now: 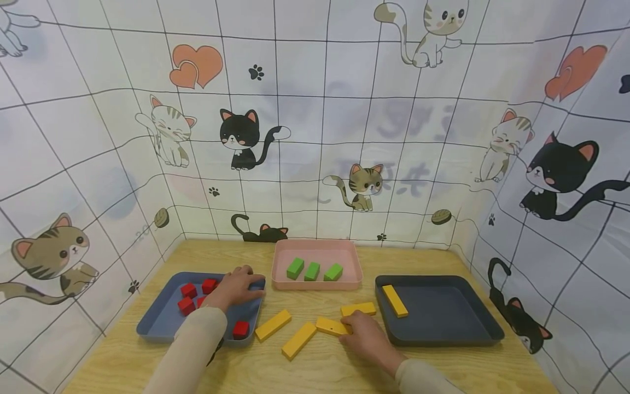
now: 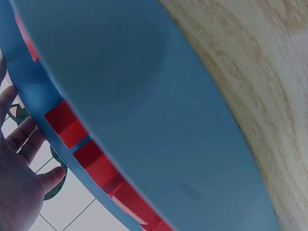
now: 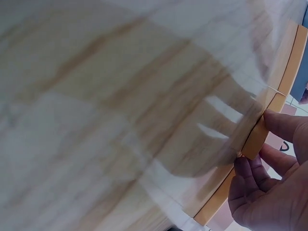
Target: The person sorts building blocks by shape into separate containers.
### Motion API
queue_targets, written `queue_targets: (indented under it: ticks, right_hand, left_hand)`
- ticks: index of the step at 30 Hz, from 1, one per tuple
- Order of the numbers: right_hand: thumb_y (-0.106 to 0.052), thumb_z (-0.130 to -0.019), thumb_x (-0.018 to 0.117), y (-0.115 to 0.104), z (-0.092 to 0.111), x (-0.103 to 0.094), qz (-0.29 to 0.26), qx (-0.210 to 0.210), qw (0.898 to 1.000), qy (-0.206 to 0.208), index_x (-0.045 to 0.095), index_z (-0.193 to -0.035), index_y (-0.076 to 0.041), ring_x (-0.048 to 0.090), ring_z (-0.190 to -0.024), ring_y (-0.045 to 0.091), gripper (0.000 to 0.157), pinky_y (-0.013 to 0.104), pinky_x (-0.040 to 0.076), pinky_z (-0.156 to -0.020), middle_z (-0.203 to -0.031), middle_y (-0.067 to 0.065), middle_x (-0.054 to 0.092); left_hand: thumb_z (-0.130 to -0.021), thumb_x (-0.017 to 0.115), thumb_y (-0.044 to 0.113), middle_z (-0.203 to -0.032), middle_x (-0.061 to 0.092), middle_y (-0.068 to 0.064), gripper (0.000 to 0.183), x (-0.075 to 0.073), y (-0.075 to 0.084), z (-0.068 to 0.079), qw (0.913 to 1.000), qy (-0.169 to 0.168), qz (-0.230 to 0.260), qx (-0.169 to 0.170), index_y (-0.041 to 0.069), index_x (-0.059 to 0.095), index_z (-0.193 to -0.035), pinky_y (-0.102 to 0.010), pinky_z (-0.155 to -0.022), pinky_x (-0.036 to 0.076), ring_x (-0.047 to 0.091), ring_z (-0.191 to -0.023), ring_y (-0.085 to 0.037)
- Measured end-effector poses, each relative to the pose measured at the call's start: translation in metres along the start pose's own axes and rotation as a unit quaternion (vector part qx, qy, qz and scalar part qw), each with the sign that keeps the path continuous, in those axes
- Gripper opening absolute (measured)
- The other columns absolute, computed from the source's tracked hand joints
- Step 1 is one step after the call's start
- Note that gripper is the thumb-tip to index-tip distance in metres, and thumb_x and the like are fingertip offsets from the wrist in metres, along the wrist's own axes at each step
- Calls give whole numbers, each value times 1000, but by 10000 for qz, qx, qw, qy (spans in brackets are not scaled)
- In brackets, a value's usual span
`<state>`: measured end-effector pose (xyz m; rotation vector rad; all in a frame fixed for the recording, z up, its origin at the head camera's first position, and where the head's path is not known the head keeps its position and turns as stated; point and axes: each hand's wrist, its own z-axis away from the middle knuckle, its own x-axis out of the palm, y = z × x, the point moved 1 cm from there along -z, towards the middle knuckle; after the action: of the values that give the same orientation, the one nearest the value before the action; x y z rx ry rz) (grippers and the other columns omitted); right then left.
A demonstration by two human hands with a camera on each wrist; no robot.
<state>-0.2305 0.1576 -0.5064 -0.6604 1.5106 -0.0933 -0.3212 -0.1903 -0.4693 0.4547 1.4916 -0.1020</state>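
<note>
My right hand [image 1: 366, 336] pinches the end of a yellow block [image 1: 328, 326] lying on the table; in the right wrist view, thumb and fingertips meet on this block [image 3: 256, 137]. Around it lie other yellow blocks: one [image 1: 358, 309] just behind, one [image 1: 299, 340] to its left and another [image 1: 273, 325] beside the blue tray. My left hand [image 1: 236, 287] is over the right far part of the blue tray [image 1: 157, 323], fingers spread and nothing held. Several red cubes [image 1: 187, 305] are in that tray, one red cube [image 1: 241, 329] near its front right corner.
A pink tray [image 1: 315, 247] with three green blocks [image 1: 312, 271] stands at the back middle. At the right, a dark grey tray [image 1: 448, 312] holds one yellow block [image 1: 395, 301]. A cat-patterned cloth [image 1: 305, 126] encloses the wooden table [image 1: 275, 372] behind and on both sides.
</note>
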Motion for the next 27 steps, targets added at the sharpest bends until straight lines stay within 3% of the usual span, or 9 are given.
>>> queue_targets:
  ticks: [15,27]
  right_hand:
    - [-19,-82,77,-5,-1,-4,-498,250,9983,-140,73,-112,0,54,-83,15,35,41,49,-76,-95,3,62]
    - [-21,-79,78,-8,-1,-12,-556,250,9980,194,74,-108,-2,53,-81,13,35,36,48,-71,-93,2,62]
  left_hand:
    - [-88,72,43,-122,53,-11,52,1,-1,-2,10000,-16,-81,-35,20,64,-134,-66,-102,32,48,-115,-34]
    - [-89,72,43,-124,53,-12,52,1,0,-2,9999,-61,-55,-70,21,63,-135,-65,-102,32,47,-116,-34]
